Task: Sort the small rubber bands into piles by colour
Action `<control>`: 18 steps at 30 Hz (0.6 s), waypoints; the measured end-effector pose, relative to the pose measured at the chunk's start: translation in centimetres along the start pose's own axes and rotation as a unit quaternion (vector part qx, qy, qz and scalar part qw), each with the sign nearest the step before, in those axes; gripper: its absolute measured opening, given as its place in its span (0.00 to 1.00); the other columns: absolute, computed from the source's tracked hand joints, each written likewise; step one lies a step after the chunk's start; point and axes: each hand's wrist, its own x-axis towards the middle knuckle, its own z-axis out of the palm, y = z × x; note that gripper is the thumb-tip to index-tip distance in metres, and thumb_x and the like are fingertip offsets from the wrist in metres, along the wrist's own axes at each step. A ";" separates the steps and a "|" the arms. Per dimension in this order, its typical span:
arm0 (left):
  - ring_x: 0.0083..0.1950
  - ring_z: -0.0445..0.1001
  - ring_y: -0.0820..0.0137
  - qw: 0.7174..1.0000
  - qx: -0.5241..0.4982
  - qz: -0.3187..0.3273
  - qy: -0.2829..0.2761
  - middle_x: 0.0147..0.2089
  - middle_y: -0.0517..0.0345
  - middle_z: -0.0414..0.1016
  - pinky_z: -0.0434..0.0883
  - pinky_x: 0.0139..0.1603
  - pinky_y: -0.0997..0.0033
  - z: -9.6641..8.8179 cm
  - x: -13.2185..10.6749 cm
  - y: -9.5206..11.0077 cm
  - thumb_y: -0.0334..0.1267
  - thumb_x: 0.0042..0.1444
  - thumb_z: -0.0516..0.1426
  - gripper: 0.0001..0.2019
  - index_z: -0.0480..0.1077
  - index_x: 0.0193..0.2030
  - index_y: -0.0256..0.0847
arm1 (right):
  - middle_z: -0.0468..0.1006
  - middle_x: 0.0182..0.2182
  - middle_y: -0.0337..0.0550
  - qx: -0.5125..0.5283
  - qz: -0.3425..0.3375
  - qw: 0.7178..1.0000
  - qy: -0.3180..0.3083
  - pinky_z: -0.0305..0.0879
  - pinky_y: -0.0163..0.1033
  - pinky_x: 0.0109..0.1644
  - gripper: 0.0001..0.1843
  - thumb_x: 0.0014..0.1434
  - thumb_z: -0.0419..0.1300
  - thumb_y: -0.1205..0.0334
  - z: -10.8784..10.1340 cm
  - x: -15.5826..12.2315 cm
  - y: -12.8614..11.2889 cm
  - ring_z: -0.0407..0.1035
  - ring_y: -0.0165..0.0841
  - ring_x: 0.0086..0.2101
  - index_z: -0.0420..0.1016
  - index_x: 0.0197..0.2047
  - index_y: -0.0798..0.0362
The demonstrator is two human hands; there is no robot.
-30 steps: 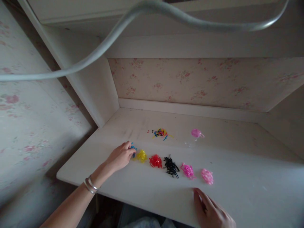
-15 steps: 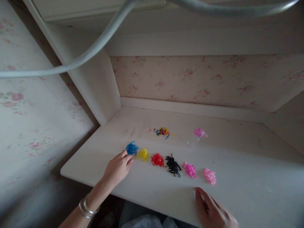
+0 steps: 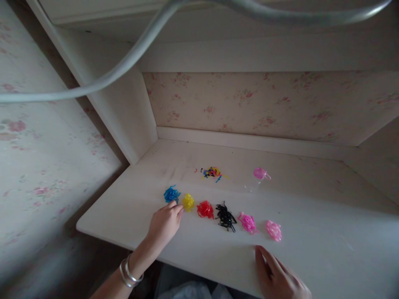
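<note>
My left hand, with silver bangles on its wrist, is closed in a pinch at the near side of a blue pile of small rubber bands and a yellow pile of rubber bands. Anything between its fingertips is too small to make out. Rightward lie a red pile, a black pile, a bright pink pile and a pale pink pile. My right hand rests near the front edge, thumb and finger pressed together; what they hold, if anything, is hidden.
A mixed-colour heap of bands lies farther back on the white desk. Right of it is a pink lid-like piece beside something clear. A pale cable crosses the top of the view, below an overhead shelf.
My left hand has moved right, from beside the blue pile toward the yellow pile. My right hand stays in place. The view has shifted very slightly.
</note>
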 end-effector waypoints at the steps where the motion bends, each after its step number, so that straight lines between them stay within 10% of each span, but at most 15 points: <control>1: 0.30 0.72 0.74 1.000 0.000 -0.003 0.001 0.33 0.58 0.72 0.60 0.28 0.76 0.1 0.1 0.2 0.38 0.62 0.48 0.13 0.73 0.36 0.45 | 0.81 0.39 0.39 0.004 0.001 1.000 -0.002 0.70 0.31 0.34 0.19 0.59 0.49 0.58 0.0 0.0 0.1 0.76 0.31 0.31 0.79 0.45 0.45; 18: 0.34 0.74 0.73 0.995 -0.099 -0.006 0.025 0.36 0.56 0.75 0.66 0.35 0.76 0.0 -1.2 -1.1 0.39 0.63 0.47 0.14 0.74 0.39 0.44 | 0.82 0.34 0.42 0.086 0.052 0.995 0.017 0.70 0.31 0.34 0.21 0.61 0.49 0.49 -0.6 0.5 -0.3 0.76 0.32 0.30 0.81 0.41 0.48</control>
